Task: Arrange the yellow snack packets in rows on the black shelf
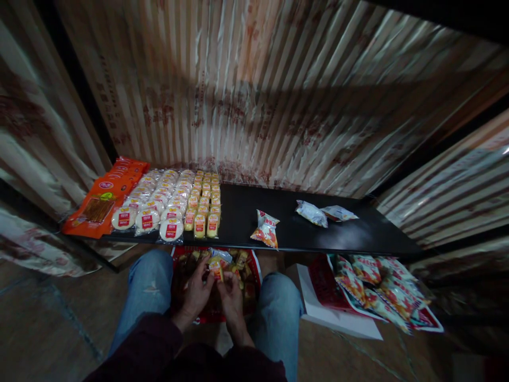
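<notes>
Between my knees, my left hand [199,286] and my right hand [230,297] pinch one small wrapped snack [217,269] with yellow and red print. Both hands are over a red-edged bag [256,265] filled with similar small wrapped snacks. On the black shelf [238,212] ahead, rows of the same yellow packs [207,207] stand lined up. To their left are rows of round white crackers in clear wrap [153,204]. At the shelf's left end lie orange snack bags [107,199].
A small red-and-white snack bag [265,229] lies near the shelf's front edge. Two pale packets [313,213] lie farther right. Below the right side, a white box [334,313] and an opened large bag hold several snack packets [382,286]. Patterned curtains [238,106] hang behind the shelf.
</notes>
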`<state>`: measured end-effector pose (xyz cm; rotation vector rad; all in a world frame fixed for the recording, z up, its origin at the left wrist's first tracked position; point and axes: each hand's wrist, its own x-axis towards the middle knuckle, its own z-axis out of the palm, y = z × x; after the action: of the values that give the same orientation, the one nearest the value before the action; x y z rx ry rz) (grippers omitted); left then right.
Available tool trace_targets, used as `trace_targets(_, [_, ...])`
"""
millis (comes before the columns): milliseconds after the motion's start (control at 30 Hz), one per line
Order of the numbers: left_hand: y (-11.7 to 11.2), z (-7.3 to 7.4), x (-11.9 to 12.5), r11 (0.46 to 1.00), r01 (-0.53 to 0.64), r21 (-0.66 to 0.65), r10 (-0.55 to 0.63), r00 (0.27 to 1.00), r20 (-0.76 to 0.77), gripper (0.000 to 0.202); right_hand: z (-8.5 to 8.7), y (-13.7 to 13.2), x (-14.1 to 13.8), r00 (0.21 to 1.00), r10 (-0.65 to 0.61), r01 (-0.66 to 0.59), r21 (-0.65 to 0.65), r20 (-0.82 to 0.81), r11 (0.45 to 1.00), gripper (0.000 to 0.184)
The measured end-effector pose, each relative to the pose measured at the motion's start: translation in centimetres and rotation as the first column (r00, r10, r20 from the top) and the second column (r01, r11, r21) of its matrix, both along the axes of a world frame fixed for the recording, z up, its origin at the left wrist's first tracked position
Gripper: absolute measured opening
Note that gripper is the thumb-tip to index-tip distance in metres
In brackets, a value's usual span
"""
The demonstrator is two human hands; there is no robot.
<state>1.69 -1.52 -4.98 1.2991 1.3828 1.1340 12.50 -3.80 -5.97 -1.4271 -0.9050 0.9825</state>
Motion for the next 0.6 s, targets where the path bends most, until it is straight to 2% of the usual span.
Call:
trace_targets(167, [0.4,0.8,0.7,1.000,0.003,0.029,-0.002,1.000,-0.022,0.049,1.2,0.1,0.6,0.994,0.024,-0.024,-0.002,0.109,1.000,0.038])
trace_targets(300, [1.0,1.5,1.4,0.998,-0.019,0.057,0.020,1.000,-0.015,0.051,2.4,0.8,1.2,0.990,0.072,-0.070,-0.021,0.123,0.997,0.039])
trace_targets(600, [2.7,4.3,3.4,0.986,-0.037,0.163,0.041,0.999,-0.021,0.048,5.5,3.5,2.8,0.990,0.034,-0.043,0.070,0.137,0.997,0.041])
